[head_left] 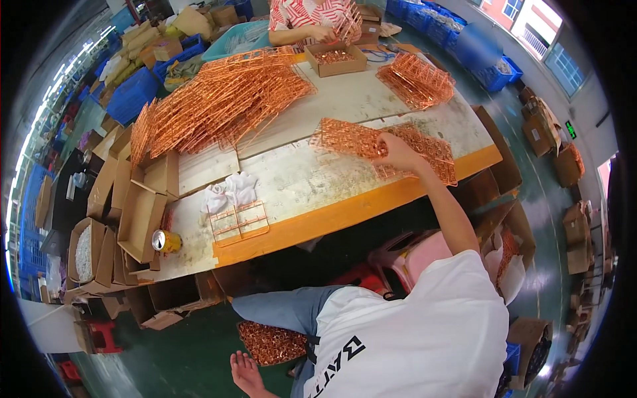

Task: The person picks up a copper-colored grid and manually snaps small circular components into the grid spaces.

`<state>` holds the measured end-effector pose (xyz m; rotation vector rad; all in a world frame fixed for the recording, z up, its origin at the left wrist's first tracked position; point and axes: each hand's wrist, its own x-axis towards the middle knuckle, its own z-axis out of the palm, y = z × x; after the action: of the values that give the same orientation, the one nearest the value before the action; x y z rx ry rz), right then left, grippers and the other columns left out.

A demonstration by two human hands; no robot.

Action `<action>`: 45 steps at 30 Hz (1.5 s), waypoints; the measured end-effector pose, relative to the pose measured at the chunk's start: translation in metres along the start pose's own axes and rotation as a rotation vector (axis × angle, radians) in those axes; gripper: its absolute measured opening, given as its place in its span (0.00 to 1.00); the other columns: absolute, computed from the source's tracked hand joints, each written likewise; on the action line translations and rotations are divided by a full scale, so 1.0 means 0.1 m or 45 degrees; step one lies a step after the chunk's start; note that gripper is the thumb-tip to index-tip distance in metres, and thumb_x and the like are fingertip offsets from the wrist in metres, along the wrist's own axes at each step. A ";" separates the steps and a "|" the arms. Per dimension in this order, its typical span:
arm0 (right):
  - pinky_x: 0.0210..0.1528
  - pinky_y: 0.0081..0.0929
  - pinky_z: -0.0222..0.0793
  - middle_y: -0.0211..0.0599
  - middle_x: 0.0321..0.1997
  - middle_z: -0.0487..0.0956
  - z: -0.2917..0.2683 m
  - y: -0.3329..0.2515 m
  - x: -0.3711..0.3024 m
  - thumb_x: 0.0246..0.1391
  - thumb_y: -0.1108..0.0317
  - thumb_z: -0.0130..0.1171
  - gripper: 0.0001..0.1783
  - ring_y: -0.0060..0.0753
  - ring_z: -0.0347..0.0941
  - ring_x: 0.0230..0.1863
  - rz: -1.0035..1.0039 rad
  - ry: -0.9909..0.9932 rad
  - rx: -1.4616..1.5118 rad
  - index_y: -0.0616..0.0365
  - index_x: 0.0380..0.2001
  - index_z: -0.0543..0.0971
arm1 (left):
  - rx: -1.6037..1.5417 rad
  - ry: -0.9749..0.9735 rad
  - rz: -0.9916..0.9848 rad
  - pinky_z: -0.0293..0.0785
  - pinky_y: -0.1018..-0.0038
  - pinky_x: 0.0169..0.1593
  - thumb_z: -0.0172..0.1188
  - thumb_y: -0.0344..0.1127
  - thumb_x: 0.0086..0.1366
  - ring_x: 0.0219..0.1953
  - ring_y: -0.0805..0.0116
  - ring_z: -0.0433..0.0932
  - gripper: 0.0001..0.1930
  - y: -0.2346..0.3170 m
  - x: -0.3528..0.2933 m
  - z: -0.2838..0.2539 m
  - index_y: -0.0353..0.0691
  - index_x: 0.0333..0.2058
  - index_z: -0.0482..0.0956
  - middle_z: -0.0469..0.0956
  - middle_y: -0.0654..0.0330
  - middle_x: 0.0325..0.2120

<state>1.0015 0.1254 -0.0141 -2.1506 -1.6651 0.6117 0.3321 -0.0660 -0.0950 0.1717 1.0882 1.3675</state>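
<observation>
My right hand (397,152) reaches across the table, its fingers closed on the edge of a copper-coloured wire rack (345,137). This rack partly overlaps other copper-coloured wire racks (434,152) near the table's right front edge. My left hand (245,373) hangs low at the bottom of the view, holding nothing, its fingers loosely apart. Just above it, beside my leg, is a mass of small copper-coloured parts (272,341); what holds them is mostly hidden. A single wire rack (239,223) lies at the front left of the table next to a white cloth (232,191).
A big heap of wire racks (219,99) covers the far left of the table (298,192). Another stack (418,79) lies far right. Opposite, a person (312,26) holds a rack over a carton of copper parts (335,58). A yellow can (166,241) stands by open cartons (142,222).
</observation>
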 end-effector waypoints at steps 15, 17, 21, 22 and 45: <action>0.49 0.43 0.58 0.46 0.39 0.71 0.30 -1.61 -0.67 0.34 0.65 0.57 0.16 0.49 0.65 0.46 -1.085 0.741 -0.323 0.62 0.29 0.71 | -0.353 -0.365 -0.040 0.64 0.57 0.53 0.46 0.52 0.61 0.54 0.52 0.62 0.29 -0.08 0.09 0.71 0.39 0.56 0.57 0.61 0.51 0.53; 0.54 0.49 0.55 0.45 0.41 0.72 0.86 -2.37 -1.00 0.35 0.64 0.53 0.14 0.46 0.63 0.54 -0.853 -0.126 -0.197 0.58 0.29 0.73 | -0.293 -0.563 0.021 0.58 0.53 0.56 0.45 0.56 0.61 0.57 0.50 0.57 0.33 -0.06 0.00 1.17 0.40 0.58 0.54 0.55 0.51 0.57; 0.62 0.60 0.38 0.44 0.43 0.71 2.04 -3.20 -1.41 0.44 0.64 0.48 0.13 0.46 0.59 0.57 -1.444 0.251 -0.040 0.59 0.32 0.73 | -0.260 -0.832 0.202 0.42 0.47 0.61 0.43 0.60 0.60 0.62 0.44 0.45 0.38 -0.06 -0.25 1.11 0.44 0.61 0.47 0.43 0.51 0.62; 0.62 0.60 0.41 0.43 0.43 0.71 2.22 -3.27 -1.51 0.42 0.64 0.49 0.11 0.43 0.60 0.56 -1.547 0.251 0.031 0.57 0.30 0.73 | -0.430 -0.573 0.225 0.53 0.47 0.58 0.44 0.57 0.61 0.59 0.44 0.54 0.33 -0.10 -0.36 0.92 0.42 0.58 0.55 0.53 0.49 0.58; 0.39 0.18 0.68 0.28 0.38 0.74 3.85 -3.50 -2.66 0.51 0.72 0.55 0.14 0.20 0.70 0.38 -0.080 -2.014 1.386 0.59 0.42 0.71 | -0.228 0.353 0.794 0.71 0.68 0.47 0.56 0.24 0.54 0.45 0.66 0.71 0.23 -0.93 -0.81 -0.27 0.40 0.50 0.62 0.70 0.60 0.44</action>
<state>0.4523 -0.0409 -0.1246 -0.5800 -1.1353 2.7340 0.3921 -0.1718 -0.1293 0.2037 1.1836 2.0879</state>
